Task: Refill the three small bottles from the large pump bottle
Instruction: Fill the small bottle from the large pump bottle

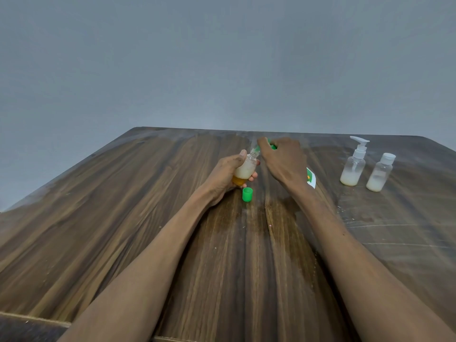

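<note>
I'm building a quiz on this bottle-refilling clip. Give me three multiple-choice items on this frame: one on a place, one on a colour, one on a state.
1. Where does the loose cap stand?
A. On the table near the left hand
B. On the flip-cap bottle
C. Beside the pump bottle

2. What colour is it?
A. White
B. Green
C. Blue

3. What is the left hand doing?
A. Lying flat
B. Gripping a small bottle
C. Pressing a pump

Answers:
1 A, the loose cap stands on the table just below the left hand.
2 B, it is plainly green.
3 B, fingers curl round the small bottle.
</note>
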